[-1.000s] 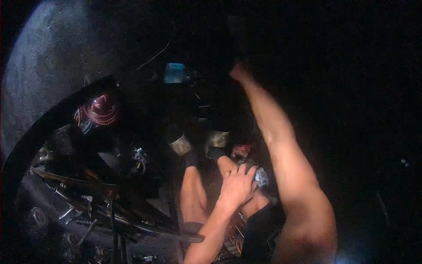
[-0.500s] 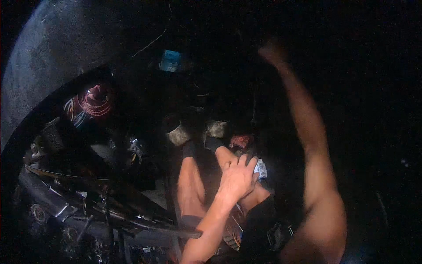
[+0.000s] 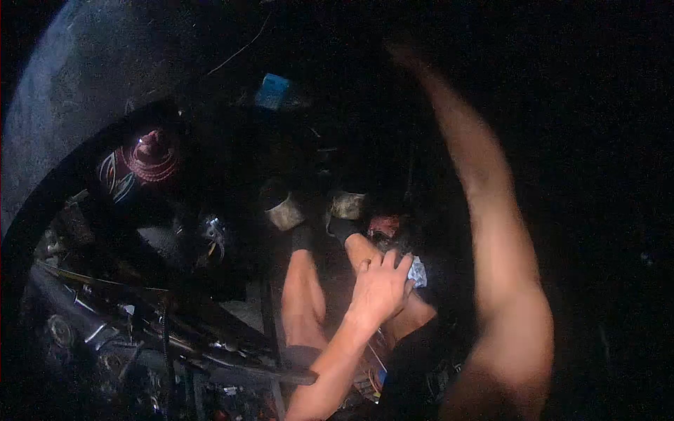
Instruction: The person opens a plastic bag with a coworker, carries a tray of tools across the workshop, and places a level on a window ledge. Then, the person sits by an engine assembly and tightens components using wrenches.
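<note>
My left hand [image 3: 382, 284] lies over my bent leg, its fingers curled. A small crumpled white-and-blue wad [image 3: 417, 272] sticks out between its thumb and index finger; whether it is cloth, paper or a wrapper I cannot make out. Far forward, at the top, my right hand [image 3: 406, 55] is stretched out into the dark. It is dim and smeared, so its fingers and anything it touches do not show. A reddish item [image 3: 383, 226] lies on the ground just beyond my left hand.
A dark curved frame with metal parts [image 3: 91, 319] fills the lower left. Coiled reddish cord [image 3: 152, 167] and loose wires [image 3: 121, 184] lie at its far side. A blue box [image 3: 272, 91] is farther ahead. My feet in light-coloured footwear [image 3: 284, 212] stand in the middle.
My right hand has moved up and to the left, farther into the dark. The left hand stays over my leg with the wad at its fingers.
</note>
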Available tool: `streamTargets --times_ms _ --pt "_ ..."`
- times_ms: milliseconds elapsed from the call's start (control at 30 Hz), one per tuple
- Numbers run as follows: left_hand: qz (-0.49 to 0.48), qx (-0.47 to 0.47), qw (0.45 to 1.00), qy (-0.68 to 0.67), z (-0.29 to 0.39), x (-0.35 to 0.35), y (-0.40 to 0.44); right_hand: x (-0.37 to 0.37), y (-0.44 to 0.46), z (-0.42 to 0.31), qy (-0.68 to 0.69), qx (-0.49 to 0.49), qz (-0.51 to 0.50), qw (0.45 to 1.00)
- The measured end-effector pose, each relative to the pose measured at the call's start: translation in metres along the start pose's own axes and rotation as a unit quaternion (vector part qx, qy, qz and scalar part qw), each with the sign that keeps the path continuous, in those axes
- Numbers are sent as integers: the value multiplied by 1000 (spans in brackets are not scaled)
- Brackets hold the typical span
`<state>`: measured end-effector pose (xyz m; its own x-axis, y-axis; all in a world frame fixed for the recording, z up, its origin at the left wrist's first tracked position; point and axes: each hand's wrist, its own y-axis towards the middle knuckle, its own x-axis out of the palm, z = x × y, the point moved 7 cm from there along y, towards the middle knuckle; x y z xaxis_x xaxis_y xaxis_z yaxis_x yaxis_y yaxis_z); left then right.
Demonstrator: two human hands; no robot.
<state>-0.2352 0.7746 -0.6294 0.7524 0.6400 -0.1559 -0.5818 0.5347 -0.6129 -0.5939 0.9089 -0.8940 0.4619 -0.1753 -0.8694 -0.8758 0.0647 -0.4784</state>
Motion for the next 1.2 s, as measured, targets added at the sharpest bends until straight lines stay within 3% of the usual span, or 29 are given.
streamTargets --times_ms 67,200,400,500,600,833,867,933,1067,1133,1200 --pt "-15 -13 1000 5 -4 4 4 24 7 7 -18 12 -11 1000" --pt "43 -12 999 -2 -7 3 4 52 15 10 -48 21 -17 998" --pt "-38 -45 998 -24 -10 4 5 72 24 6 -64 10 -31 997" --pt "53 -27 998 -31 -8 1 5 78 29 9 -68 5 -35 997" --pt "-2 -47 998 -41 -5 4 8 86 37 11 -69 -7 -39 997" --pt "37 -52 996 -58 -7 7 8 102 13 18 21 -46 -34 998" --pt "39 -50 997 -53 -6 6 7 94 -10 6 73 -98 -8 992" --pt "41 -45 997 -47 -3 4 5 44 -91 -38 169 -274 75 944" --pt "49 -46 996 -61 -10 5 7 -77 -214 -136 280 -364 64 886" --pt "49 -52 996 -52 -11 4 6 -99 -243 -144 423 -336 -17 841" --pt "120 -30 992 -3 -13 21 3 -119 -264 -166 498 -373 -76 779"
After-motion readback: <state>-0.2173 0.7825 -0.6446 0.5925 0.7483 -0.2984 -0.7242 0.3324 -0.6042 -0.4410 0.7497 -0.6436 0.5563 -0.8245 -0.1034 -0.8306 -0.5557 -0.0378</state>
